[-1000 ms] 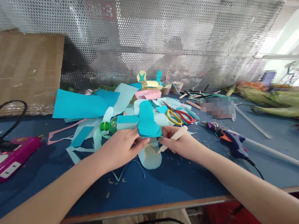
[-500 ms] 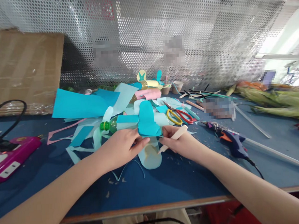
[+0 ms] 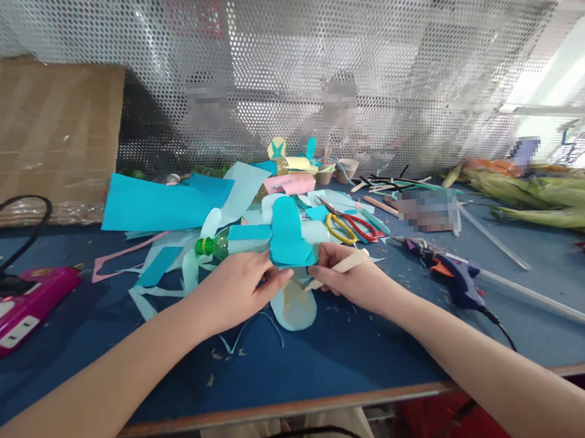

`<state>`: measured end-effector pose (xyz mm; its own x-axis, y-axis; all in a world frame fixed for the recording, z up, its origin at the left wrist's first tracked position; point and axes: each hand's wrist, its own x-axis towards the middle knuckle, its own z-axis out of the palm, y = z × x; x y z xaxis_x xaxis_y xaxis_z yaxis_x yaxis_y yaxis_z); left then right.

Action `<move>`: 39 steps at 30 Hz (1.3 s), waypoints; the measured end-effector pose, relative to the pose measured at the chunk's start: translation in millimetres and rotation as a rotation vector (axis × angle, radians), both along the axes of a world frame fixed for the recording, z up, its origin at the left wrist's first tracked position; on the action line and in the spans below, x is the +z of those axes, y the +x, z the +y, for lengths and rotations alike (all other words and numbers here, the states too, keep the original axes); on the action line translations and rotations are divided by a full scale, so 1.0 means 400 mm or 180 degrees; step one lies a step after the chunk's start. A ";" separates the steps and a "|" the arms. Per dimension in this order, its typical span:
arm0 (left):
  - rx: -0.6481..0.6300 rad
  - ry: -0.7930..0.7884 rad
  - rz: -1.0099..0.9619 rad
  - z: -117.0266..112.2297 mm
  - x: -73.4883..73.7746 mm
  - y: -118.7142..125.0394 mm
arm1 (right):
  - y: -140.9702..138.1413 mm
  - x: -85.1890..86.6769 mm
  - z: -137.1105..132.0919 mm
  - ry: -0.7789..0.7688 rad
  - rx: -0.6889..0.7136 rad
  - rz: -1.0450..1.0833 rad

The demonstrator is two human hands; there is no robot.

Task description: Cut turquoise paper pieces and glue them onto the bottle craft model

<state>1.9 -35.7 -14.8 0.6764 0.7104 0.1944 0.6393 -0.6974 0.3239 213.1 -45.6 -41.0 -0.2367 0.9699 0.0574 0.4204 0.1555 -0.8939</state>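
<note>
My right hand (image 3: 349,275) is closed around a cream-coloured marker pen (image 3: 351,260), its tip pointing down-left onto the light blue rounded paper (image 3: 299,313). That paper's upper end is hidden under a bright blue rounded paper (image 3: 286,223). My left hand (image 3: 244,282) grips the papers from the left, thumb over the light blue one; some of its fingers are hidden. Behind both hands lies a green-capped plastic bottle (image 3: 219,244) on its side, partly wrapped in blue and pale paper, with the bright blue paper across its middle.
Yellow-and-red-handled scissors (image 3: 356,226) lie right of the bottle. Farther right is a dark blue glue gun (image 3: 457,279) with its cord. A purple power strip (image 3: 33,307) is at left. Blue sheets (image 3: 156,205) and paper scraps lie behind. Corn husks (image 3: 532,202) sit at far right.
The pen in my right hand has tilted flatter, and its tip has moved slightly up and left over the light blue paper. My left hand has stayed in place.
</note>
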 end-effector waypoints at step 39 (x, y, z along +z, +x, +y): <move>-0.0080 0.0143 -0.0047 -0.001 -0.004 0.001 | 0.002 0.005 -0.004 -0.0057 0.0185 0.0039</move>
<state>2.2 -36.1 -16.3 0.6907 0.6835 0.2360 0.6168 -0.7273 0.3011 214.1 -47.4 -39.0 -0.2920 0.9554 0.0434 0.4003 0.1633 -0.9017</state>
